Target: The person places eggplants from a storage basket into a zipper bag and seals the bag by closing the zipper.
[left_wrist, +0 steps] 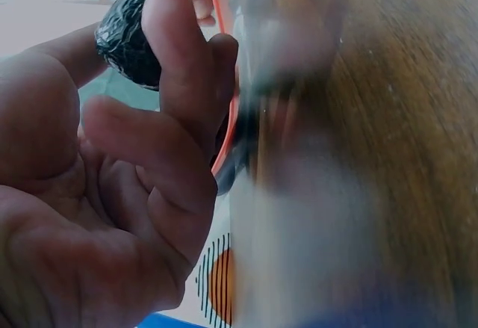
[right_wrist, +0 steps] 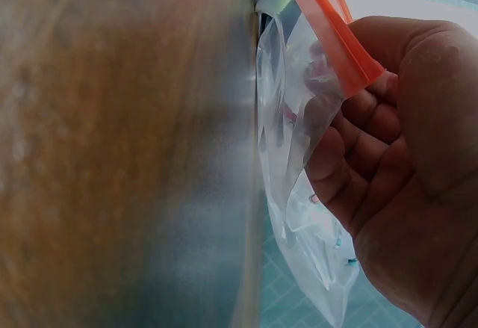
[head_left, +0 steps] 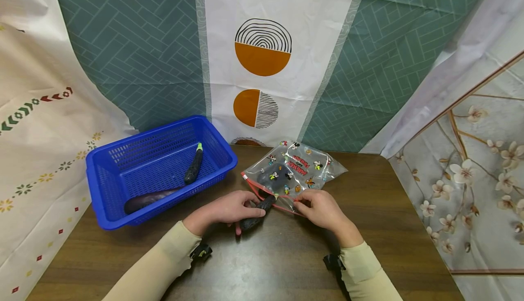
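Head view: left hand [head_left: 235,208] grips dark wrinkled vegetable [head_left: 254,218], green tip at clear bag's [head_left: 296,169] mouth. Right?

Right hand [head_left: 321,208] pinches bag's red edge [right_wrist: 336,40]; right wrist shows fingers curled there. Left wrist adds vegetable's rounded end. Only head shows blue basket's [head_left: 163,201] contents: two more vegetables [head_left: 194,164].

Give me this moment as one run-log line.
left hand: holds dark vegetable at mouth of clear bag | right hand: pinches bag's edge | blue basket: two more vegetables inside
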The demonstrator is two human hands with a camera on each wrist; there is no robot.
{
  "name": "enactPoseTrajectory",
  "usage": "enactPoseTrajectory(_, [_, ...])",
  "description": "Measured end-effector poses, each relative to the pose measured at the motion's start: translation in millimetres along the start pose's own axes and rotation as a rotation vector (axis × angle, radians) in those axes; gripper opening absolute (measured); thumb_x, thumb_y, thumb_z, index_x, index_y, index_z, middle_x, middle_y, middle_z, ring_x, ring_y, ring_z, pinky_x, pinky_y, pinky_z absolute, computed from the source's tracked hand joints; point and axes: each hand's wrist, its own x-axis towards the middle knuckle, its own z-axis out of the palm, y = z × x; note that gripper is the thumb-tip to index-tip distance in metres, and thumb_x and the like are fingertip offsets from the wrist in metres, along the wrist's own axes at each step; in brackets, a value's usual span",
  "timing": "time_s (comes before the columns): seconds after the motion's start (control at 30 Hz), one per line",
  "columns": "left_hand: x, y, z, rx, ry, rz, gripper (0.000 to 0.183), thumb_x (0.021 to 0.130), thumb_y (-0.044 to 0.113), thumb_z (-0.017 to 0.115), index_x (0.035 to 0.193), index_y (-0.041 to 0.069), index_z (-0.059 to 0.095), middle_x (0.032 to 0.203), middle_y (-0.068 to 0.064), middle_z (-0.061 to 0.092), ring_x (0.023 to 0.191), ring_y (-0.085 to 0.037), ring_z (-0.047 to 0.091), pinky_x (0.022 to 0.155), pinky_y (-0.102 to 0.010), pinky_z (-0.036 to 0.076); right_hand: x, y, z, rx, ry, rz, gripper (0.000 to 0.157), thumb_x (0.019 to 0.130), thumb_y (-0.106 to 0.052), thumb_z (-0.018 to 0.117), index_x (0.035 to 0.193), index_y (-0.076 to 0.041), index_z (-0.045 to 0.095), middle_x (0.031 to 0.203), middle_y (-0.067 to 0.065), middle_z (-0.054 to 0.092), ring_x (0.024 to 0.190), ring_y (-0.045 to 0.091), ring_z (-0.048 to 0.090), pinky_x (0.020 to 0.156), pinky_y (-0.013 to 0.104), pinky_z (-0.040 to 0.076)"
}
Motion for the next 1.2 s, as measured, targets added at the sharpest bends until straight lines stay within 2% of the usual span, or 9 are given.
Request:
enactPoseTrajectory(0.17, [1.4, 0.5, 0.5, 0.004, 0.013, 0.015, 0.054, 0.107, 0.049, 0.074, 0.140, 0.007, 0.067, 0.080, -0.009, 0.072, 0.055, -0.027, 0.075, 0.042, -0.031, 0.047, 0, -1, -0.8, 0.009, 0.007, -0.006, 0.011, 0.097, -0.016, 0.086, 0.091, -0.022, 0.080, 0.084, -0.016, 0.070, 0.075, 0.004, 0.061, 0.069, 0.034, 0.054])
enactPoseTrajectory(0.37, [4.9, 1.4, 1.8, 0.000, 0.017, 0.022, 0.050, 0.107, 0.047, 0.074, 0.138, 0.009, 0.068, 0.077, -0.011, 0.070, 0.052, -0.027, 0.074, 0.042, -0.031, 0.046, -1, 0, -1.3, 0.037, 0.021, -0.019, 0.011, 0.096, -0.015, 0.087, 0.092, -0.023, 0.081, 0.084, -0.017, 0.070, 0.074, 0.003, 0.061, 0.068, 0.033, 0.054])
enactPoseTrajectory(0.67, [10.7, 5.8, 7.5, 0.027, 0.063, 0.009, 0.052, 0.106, 0.048, 0.075, 0.139, 0.008, 0.069, 0.076, -0.007, 0.071, 0.051, -0.023, 0.071, 0.041, -0.031, 0.046, -1, 0, -0.7, 0.055, 0.015, -0.015, 0.009, 0.097, -0.015, 0.087, 0.094, -0.023, 0.082, 0.086, -0.016, 0.071, 0.076, 0.003, 0.062, 0.070, 0.034, 0.055])
enactPoseTrajectory(0.87, [11.3, 4.1, 9.4, 0.059, 0.064, 0.007, 0.044, 0.107, 0.038, 0.075, 0.138, 0.008, 0.070, 0.072, -0.006, 0.071, 0.053, -0.019, 0.064, 0.042, -0.031, 0.047, -1, 0, -0.9, 0.046, 0.013, -0.019, 0.009, 0.097, -0.015, 0.086, 0.093, -0.022, 0.082, 0.086, -0.016, 0.071, 0.075, 0.004, 0.062, 0.069, 0.034, 0.055])
enactPoseTrajectory(1.2, [7.8, -0.6, 6.7, 0.025, 0.042, 0.006, 0.048, 0.102, 0.024, 0.076, 0.142, 0.000, 0.065, 0.081, -0.012, 0.072, 0.054, -0.019, 0.062, 0.044, -0.033, 0.051, 0, -2, -1.9, 0.044, 0.003, -0.002, 0.008, 0.097, -0.016, 0.086, 0.094, -0.022, 0.082, 0.084, -0.016, 0.070, 0.075, 0.004, 0.060, 0.069, 0.034, 0.053])
